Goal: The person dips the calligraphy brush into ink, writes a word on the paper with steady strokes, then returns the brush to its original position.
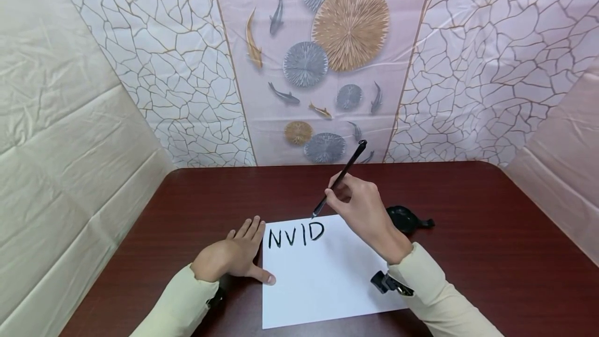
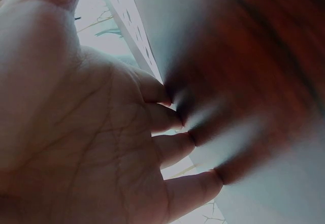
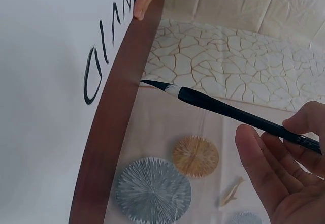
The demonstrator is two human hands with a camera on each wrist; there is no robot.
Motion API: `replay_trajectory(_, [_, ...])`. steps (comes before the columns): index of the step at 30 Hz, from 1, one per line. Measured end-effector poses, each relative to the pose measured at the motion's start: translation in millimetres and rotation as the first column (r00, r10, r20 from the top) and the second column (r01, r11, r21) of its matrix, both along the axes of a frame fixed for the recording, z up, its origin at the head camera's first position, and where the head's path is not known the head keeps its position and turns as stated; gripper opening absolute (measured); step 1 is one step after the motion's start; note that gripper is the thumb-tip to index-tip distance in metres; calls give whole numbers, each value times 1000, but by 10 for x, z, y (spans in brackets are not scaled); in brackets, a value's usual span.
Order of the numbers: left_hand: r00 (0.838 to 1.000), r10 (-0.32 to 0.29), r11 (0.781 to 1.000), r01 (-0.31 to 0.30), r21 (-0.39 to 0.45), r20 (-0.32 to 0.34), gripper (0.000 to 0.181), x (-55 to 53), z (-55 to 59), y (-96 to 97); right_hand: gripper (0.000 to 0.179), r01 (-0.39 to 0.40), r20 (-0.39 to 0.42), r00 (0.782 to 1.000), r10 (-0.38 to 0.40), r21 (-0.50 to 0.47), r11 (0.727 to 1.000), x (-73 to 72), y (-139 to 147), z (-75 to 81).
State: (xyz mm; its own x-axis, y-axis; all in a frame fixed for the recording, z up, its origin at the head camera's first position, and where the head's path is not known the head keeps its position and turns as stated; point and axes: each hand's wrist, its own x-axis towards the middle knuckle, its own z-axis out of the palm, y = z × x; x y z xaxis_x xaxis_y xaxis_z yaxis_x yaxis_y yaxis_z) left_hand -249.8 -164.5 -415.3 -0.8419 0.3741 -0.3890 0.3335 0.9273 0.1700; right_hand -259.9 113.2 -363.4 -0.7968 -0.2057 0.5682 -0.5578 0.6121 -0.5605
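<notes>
A calligraphy brush (image 1: pixel 340 177) slants upward from the right hand (image 1: pixel 367 212), pinched between thumb and fingers. Its dark, pointed tip (image 3: pixel 155 85) hovers by the paper's far edge in the right wrist view. Black brushed letters (image 1: pixel 296 235), reading "NVID", run along the top of a white sheet of paper (image 1: pixel 323 280). At the sheet's left side lies the left hand (image 1: pixel 234 255), palm down with fingers straight. Its thumb rests on the paper's edge, and the other fingertips reach the upper left corner. In the left wrist view the palm (image 2: pixel 91 122) fills much of the picture.
A small black dish (image 1: pixel 403 218) with a short handle stands right of the paper, partly hidden by the right hand. The dark red-brown table (image 1: pixel 206 191) meets a patterned cloth backdrop (image 1: pixel 187 66). Pale cloth walls (image 1: pixel 61 170) flank both sides.
</notes>
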Motion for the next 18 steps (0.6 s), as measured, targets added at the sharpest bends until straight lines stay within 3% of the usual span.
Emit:
replay_trajectory(8, [1000, 4, 1000, -4, 10, 15, 133, -26, -25, -18, 10, 16, 2, 1000, -16, 10, 1000, -35, 75, 33])
replay_trajectory(15, [1000, -23, 999, 23, 28, 4, 146, -131, -225, -106, 10, 40, 52, 998, -42, 41, 998, -45, 103, 26])
replay_trajectory(18, [1000, -19, 999, 19, 39, 4, 145, -119, -211, -106, 10, 51, 77, 996, -54, 50, 997, -46, 106, 9])
